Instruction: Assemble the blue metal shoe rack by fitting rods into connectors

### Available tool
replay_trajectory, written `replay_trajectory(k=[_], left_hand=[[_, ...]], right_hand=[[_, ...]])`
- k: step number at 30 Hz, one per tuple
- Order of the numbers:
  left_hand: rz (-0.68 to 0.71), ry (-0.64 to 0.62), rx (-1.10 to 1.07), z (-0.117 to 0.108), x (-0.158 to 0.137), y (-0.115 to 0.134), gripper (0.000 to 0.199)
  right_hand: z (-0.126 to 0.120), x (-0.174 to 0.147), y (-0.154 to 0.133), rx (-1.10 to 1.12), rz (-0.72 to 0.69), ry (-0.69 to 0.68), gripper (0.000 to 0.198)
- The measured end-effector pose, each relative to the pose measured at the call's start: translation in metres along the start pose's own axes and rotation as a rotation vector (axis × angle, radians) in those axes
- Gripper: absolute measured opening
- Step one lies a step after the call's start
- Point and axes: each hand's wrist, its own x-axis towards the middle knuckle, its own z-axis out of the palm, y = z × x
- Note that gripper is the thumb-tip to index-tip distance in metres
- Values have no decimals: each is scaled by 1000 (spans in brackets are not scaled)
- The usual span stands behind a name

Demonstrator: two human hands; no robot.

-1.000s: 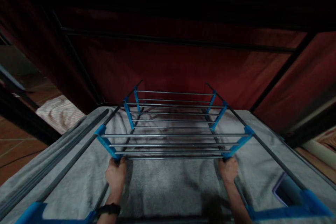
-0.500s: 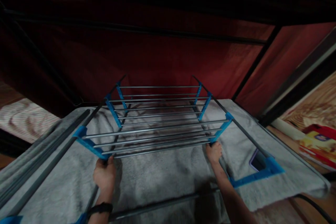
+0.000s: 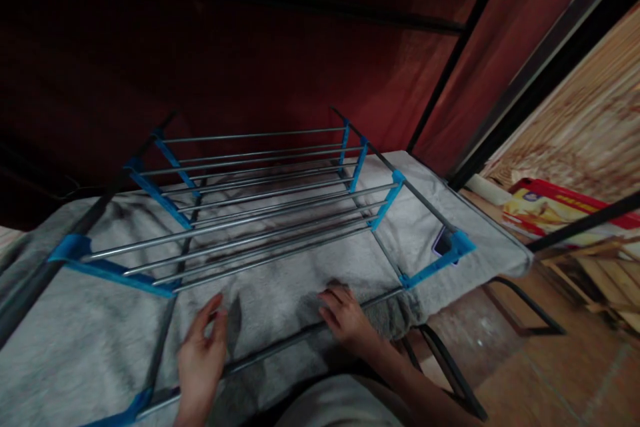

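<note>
A rack of metal bars joined by blue plastic brackets lies on a grey fleecy cloth. My left hand is just in front of the rack's near left blue bracket, fingers apart and holding nothing. To the right, my right hand hovers over the cloth beside the near cross tube, its fingers loosely spread and free of the rack. The near right blue corner piece lies beyond my right hand.
A dark phone-like object lies on the cloth beneath the right corner. Dark red fabric on a black frame rises behind. A red and yellow box is on the right, above a tiled floor.
Both hands have let go of the rack's lower bracket ends and drawn back toward me. The view has turned right, showing more of the box and floor.
</note>
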Motion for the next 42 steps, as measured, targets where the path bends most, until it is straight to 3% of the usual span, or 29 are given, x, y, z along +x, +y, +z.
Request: replay_trajectory(k=[3, 5, 7, 13, 24, 31, 37, 42], left_hand=[[380, -299, 13, 9, -36, 12, 37], [584, -402, 70, 17, -52, 16, 35], [694, -440, 129, 24, -62, 18, 33], [754, -486, 180, 35, -66, 23, 31], [649, -532, 172, 34, -65, 28, 28], [560, -577, 202, 37, -67, 22, 29], [584, -617, 236, 38, -65, 27, 32], [697, -698, 245, 64, -71, 71, 33]], right_hand=[[10, -7, -16, -101, -97, -141, 25], [11, -5, -18, -145, -129, -200, 25], [10, 0, -16, -167, -169, -253, 29], [4, 7, -13, -242, -264, -381, 19], [-1, -2, -7, -196, -203, -326, 23], [-27, -38, 11, -89, -65, -2, 33], [-49, -92, 49, 163, 340, 364, 20], [-71, -103, 73, 289, 701, 679, 18]])
